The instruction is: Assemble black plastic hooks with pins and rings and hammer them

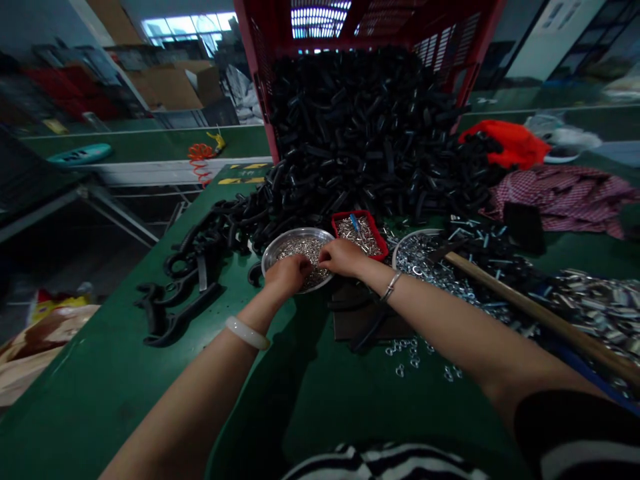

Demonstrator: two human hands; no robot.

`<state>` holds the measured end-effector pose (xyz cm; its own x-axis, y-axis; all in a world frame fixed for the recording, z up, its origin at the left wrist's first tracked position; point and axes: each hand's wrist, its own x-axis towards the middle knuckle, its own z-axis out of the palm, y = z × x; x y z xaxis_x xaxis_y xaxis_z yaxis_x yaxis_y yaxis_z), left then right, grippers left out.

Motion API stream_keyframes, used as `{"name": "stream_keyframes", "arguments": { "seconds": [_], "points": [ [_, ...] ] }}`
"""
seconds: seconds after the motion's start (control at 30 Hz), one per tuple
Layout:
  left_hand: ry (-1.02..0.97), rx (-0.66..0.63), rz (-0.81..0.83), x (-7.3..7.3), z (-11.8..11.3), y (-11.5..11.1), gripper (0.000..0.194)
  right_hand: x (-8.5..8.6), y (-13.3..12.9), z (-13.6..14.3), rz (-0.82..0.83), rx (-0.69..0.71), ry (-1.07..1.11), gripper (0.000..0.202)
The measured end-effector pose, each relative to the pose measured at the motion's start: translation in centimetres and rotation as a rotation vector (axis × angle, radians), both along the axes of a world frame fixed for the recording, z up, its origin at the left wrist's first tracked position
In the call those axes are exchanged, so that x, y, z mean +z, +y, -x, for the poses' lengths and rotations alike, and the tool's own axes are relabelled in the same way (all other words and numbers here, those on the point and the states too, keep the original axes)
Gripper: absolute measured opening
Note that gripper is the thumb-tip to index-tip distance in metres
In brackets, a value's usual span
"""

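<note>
A round metal bowl (269, 252) holds a layer of small shiny metal pieces (300, 247). Over its left front part is my left hand (287, 275), fingers curled together at the pieces. My right hand (343, 257) reaches across the right rim, thumb and fingers pinched close to the left fingertips. Whatever is between the fingers of either hand is too small to make out. Just behind my right hand stands a red tray (381, 245) of metal pins with a blue-handled tool (355, 223) lying in it.
Black curved plastic parts (360, 133) spill from a big red crate (260, 80) onto the green table (120, 380). To the right are a wooden-handled hammer (520, 300), a dish of silvery hardware (425, 257) and a checked cloth (565, 200). Loose metal rings (413, 357) lie nearer.
</note>
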<state>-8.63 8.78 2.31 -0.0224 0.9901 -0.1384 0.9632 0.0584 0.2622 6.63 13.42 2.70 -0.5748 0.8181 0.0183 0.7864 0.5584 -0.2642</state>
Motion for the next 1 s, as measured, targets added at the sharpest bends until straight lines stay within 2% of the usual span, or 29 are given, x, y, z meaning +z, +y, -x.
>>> {"name": "stream_keyframes", "arguments": {
  "seconds": [0.13, 0.23, 0.37, 0.47, 0.57, 0.7, 1.0],
  "points": [
    [-0.101, 0.022, -0.083, 0.4, -0.7, -0.5, 0.025, 0.9, -0.8, -1.8, -0.022, -0.014, 0.11, 0.02],
    [-0.258, -0.119, -0.136, 0.5, -2.5, -1.8, 0.018, 1.2, -2.6, -5.4, -0.026, -0.074, 0.202, 0.018],
    [-0.295, -0.354, -0.114, 0.1, -6.2, -3.8, 0.017, -0.1, -5.8, -11.0, -0.053, -0.229, 0.148, 0.019],
    [-0.222, -0.405, -0.115, -0.7, -8.2, -4.3, 0.018, -1.6, -7.6, -13.2, -0.067, -0.293, 0.147, 0.02],
    [-0.146, -0.416, -0.155, -1.5, -9.0, -4.3, 0.018, -2.5, -8.4, -13.7, -0.084, -0.308, 0.174, 0.021],
    [-0.101, -0.414, -0.2, -2.1, -9.0, -4.3, 0.019, -3.0, -8.5, -13.5, -0.121, -0.287, 0.16, 0.022],
    [-0.109, -0.383, -0.164, -2.1, -9.0, -4.5, 0.018, -3.7, -8.6, -13.3, -0.205, -0.283, 0.163, 0.019]
  ]
}}
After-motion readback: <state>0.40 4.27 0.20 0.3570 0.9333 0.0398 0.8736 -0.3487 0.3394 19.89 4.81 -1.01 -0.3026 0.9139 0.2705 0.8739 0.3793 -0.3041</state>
